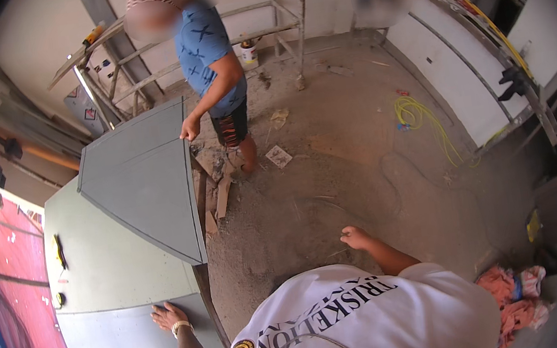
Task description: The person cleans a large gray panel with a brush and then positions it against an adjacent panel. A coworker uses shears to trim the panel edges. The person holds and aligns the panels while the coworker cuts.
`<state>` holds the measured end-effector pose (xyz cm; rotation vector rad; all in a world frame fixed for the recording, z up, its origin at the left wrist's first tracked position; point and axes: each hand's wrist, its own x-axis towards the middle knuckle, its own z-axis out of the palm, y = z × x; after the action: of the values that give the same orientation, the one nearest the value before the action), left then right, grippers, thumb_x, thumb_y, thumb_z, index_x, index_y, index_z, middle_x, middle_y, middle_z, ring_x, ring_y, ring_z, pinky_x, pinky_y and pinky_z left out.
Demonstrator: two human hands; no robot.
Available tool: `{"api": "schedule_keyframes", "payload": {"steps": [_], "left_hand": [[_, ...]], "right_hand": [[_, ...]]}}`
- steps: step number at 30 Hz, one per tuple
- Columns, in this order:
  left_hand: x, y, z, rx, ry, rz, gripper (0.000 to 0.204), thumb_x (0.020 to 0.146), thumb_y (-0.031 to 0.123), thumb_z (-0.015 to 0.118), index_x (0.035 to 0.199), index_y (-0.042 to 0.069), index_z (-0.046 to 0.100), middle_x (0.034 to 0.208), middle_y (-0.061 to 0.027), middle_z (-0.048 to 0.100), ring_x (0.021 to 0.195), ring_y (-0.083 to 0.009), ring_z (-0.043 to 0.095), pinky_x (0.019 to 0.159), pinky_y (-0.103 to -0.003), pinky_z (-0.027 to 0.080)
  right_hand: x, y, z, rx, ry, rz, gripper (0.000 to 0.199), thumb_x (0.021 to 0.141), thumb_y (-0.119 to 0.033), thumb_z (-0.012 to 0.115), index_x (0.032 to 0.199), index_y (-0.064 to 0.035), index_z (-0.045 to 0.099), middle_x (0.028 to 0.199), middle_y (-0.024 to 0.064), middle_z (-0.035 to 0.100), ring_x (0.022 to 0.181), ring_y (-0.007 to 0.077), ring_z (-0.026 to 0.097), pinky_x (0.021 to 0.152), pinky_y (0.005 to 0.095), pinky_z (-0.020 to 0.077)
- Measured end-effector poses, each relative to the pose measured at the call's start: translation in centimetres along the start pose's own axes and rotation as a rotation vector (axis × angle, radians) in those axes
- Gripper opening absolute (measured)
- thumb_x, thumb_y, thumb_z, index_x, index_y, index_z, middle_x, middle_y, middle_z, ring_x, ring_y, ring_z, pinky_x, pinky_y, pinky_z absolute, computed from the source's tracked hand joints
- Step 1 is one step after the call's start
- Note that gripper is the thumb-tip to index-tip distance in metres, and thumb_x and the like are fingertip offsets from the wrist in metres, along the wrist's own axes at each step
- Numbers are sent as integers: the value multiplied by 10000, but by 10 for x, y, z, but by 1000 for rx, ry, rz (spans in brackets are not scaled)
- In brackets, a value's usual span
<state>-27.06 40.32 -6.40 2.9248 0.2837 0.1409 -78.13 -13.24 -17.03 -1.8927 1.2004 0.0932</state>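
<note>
My left hand [168, 317], with a watch at the wrist, lies flat with its fingers spread on a smooth grey sheet [106, 337] covering the near end of the work table. Away from the table, my right hand [355, 236] hangs over the floor with its fingers curled together. Whatever may be between them is too small to make out. Farther along the table, a darker grey cut panel [144, 170] with a slanted edge lies on a pale green sheet [112, 245]. A co-worker's hand [189, 128] touches that panel's right edge.
A co-worker in a blue shirt [202, 50] stands beyond the table. On the pale sheet lie a yellow and black cutter [58, 251] and a small round tool [61, 299]. Scaffold [304, 23], a white bucket [248, 52], a yellow-green cord [415, 114] and pink cloths [508, 291] surround the dusty floor.
</note>
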Motion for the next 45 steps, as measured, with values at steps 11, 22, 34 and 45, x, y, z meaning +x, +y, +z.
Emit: {"api": "schedule_keyframes", "payload": {"steps": [11, 22, 34, 45], "left_hand": [[-17, 30, -28, 37, 25, -53, 702, 1107, 520, 436, 1712, 183, 322, 1785, -176, 265, 1658, -360, 212, 1327, -561, 168], [-22, 21, -33, 8, -12, -109, 721, 1083, 505, 477, 1707, 173, 329, 1797, -163, 242, 1670, -343, 179, 1336, -539, 143], [-19, 24, -31, -22, 1, -95, 733, 1064, 517, 489, 1697, 175, 347, 1788, -179, 255, 1667, -354, 184, 1335, -555, 133], [-17, 17, -27, -49, 4, -98, 729, 1058, 520, 491, 1687, 172, 369, 1788, -179, 251, 1668, -354, 178, 1337, -558, 132]], "right_hand": [[-112, 229, -3, -853, -568, -239, 293, 954, -297, 673, 1135, -135, 837, 1015, 169, 806, 953, 401, 773, 897, 494, 614], [-11, -128, -132, -219, -64, -131, 502, 919, -263, 797, 683, -92, 389, 639, 9, 401, 613, 126, 390, 542, 413, 344], [-38, -446, -393, -608, 284, -712, 317, 746, -86, 672, 604, -26, 394, 554, 71, 343, 536, 126, 358, 497, 409, 313], [-39, -469, -345, -602, 700, -808, 323, 794, -155, 675, 637, 3, 441, 597, 210, 446, 528, 351, 421, 546, 493, 388]]}}
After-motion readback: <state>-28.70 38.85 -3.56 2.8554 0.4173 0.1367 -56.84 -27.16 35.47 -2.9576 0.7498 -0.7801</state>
